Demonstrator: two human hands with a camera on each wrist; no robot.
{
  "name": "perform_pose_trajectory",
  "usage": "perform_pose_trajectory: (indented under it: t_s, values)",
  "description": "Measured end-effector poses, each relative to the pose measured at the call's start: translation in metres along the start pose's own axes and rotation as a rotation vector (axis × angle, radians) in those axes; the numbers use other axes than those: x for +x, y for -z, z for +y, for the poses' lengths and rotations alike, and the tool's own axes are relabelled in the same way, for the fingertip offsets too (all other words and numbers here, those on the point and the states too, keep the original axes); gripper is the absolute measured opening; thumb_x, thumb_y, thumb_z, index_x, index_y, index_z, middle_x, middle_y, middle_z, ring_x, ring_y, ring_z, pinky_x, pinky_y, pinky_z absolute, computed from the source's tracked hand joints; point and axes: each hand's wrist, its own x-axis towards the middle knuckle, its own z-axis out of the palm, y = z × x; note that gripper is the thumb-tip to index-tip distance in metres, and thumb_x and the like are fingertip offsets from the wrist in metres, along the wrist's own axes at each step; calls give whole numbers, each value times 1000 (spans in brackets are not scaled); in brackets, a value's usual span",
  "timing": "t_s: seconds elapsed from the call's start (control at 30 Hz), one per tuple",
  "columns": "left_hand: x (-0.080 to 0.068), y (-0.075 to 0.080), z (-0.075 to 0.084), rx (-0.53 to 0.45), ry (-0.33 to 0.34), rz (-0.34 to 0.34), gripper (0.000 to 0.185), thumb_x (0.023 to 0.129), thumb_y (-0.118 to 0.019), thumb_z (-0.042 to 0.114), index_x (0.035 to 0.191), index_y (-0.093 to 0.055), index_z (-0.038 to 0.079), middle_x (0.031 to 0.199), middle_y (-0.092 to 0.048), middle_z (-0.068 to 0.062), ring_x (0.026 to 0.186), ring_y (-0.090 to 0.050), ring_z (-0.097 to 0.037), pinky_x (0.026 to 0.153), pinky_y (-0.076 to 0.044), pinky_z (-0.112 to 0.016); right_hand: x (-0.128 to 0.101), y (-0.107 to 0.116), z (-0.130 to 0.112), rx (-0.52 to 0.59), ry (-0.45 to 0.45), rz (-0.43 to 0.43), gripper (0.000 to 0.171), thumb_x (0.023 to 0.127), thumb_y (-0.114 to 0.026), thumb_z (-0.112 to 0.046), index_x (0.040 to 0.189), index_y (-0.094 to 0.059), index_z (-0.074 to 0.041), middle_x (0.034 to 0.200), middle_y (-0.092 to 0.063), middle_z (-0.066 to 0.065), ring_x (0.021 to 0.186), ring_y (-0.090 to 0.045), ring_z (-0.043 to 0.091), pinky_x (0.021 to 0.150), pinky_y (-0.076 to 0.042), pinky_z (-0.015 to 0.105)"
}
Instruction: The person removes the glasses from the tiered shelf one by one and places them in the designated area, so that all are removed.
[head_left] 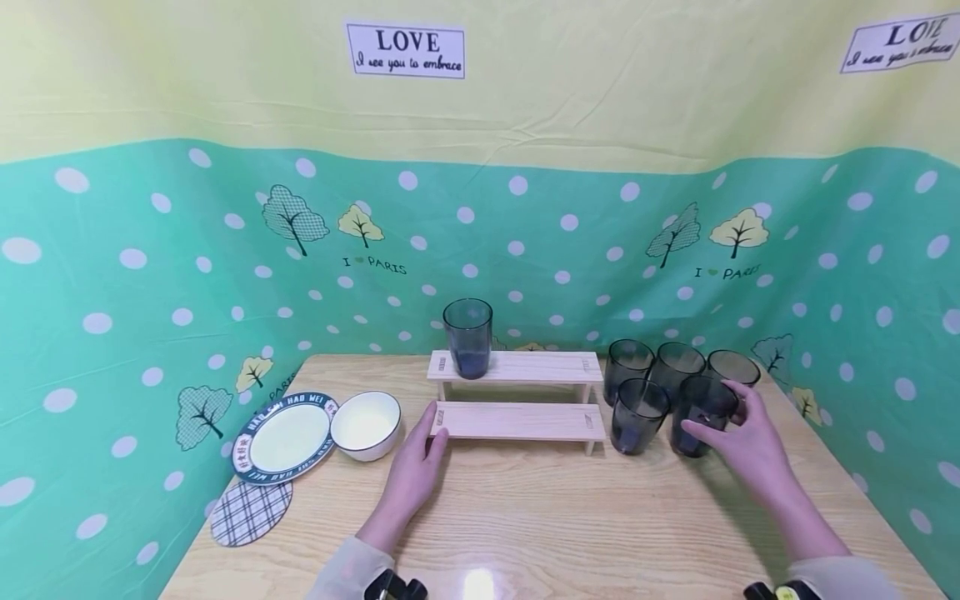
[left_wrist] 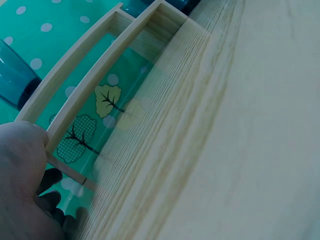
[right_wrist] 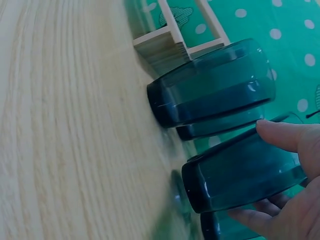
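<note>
Right hand [head_left: 742, 442] cups glass [head_left: 701, 425] (upright)

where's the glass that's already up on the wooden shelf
In the head view, that glass stands upright at the left end of the top step of the wooden shelf, apart from the five glasses grouped to the shelf's right.

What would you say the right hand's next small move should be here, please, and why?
Probably close the right hand fully round the front right glass and lift it straight up. Thumb and fingers already curl about it, it stands on the table close among four other glasses, and the left hand rests against the two-step wooden rack, which carries only one glass.
</note>
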Motion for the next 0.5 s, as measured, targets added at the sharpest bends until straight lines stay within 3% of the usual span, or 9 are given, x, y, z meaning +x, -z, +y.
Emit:
perform_pose_trajectory:
  t_s: [0.5]
  values:
    - [0,0,1,-6,4,-5,63,119,-52,34,175,-32,12,175,-38,-16,161,-36,-39,132,-29,-57,5,-11,8,47,1,-20,116,96,-90,-40,174,-13,-2,165,-34,40,147,-40,59,107,-46,66]
